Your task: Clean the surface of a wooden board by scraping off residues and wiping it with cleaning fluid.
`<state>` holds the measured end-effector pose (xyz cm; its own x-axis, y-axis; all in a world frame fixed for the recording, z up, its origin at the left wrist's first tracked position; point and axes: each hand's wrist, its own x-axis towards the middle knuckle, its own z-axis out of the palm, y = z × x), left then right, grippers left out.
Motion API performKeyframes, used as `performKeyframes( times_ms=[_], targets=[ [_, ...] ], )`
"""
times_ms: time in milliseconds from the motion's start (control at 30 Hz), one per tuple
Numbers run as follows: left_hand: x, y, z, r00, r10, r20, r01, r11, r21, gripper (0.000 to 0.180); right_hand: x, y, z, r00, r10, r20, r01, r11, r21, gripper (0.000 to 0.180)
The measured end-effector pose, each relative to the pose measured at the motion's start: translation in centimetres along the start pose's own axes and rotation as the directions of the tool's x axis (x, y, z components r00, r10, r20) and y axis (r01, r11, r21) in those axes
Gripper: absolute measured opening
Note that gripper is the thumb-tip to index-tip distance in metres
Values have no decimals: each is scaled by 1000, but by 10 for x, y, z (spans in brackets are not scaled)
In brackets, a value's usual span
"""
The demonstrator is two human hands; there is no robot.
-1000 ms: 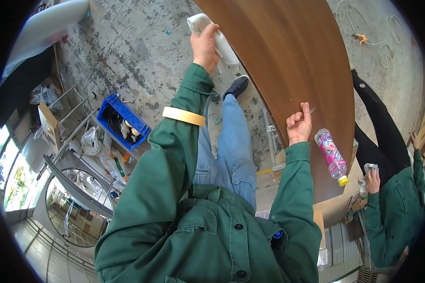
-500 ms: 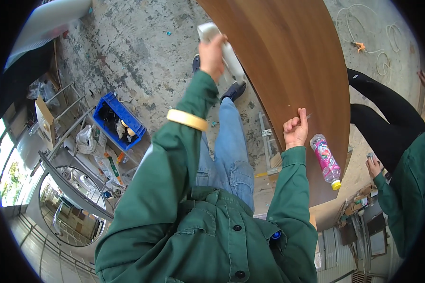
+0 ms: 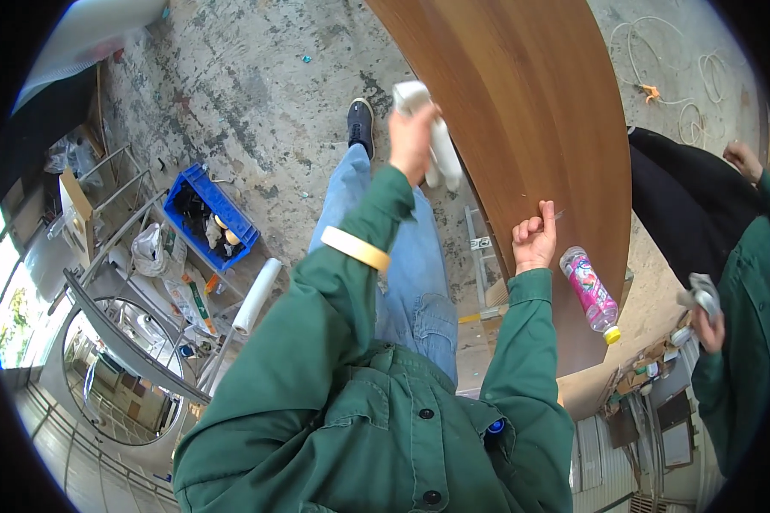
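Observation:
My left hand (image 3: 412,141) is closed round a bundled white glove (image 3: 443,158), whose finger ends hang down beside the edge of a curved brown wood-grain panel (image 3: 522,94). A pale yellow ring like a tape roll (image 3: 356,248) sits round my left sleeve. Over the panel, my right hand (image 3: 532,244) is closed, palm up, its fingers curled and the index finger more extended. A thin, clear sliver shows by its fingertips, too small to name. To the right of that hand, a clear bottle (image 3: 589,291) with a pink label and yellow cap lies on the panel.
A co-worker in a green jacket (image 3: 749,299) stands beyond the panel's right edge, holding a greyish object (image 3: 704,293). A blue crate (image 3: 239,222) of odds and ends is at left, near a white roll (image 3: 257,295) and metal racks. Pale cord (image 3: 633,56) lies upper right.
My left hand has swung right and nearer with the glove. My left foot has stepped out leftward. My right hand has barely moved. The co-worker's hands have shifted.

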<state>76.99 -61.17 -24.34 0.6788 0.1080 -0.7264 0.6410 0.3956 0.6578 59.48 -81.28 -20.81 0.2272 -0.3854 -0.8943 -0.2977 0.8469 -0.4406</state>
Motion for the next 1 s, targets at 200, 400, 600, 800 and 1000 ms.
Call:
performKeyframes(
  times_ms=[200,400,600,800,1000],
  targets=[
    [60,67,4,995,91,-28,-90,996,18,12,4,2,0,1000,-1,24,1,1000,20,28],
    [-17,-27,-12,997,-43,71,33,990,134,36,3,2,-2,1000,-2,2,2,1000,13,28],
    [2,26,-33,991,120,-52,-117,992,52,22,1,2,-2,999,2,-38,-2,1000,3,29],
    [108,108,-24,331,645,689,-668,-356,653,58,4,2,3,1000,4,11,-5,1000,9,29],
    [-56,-31,-43,615,208,761,-759,-106,642,84,2,-1,-3,1000,10,-12,-10,1000,7,29]
  ],
)
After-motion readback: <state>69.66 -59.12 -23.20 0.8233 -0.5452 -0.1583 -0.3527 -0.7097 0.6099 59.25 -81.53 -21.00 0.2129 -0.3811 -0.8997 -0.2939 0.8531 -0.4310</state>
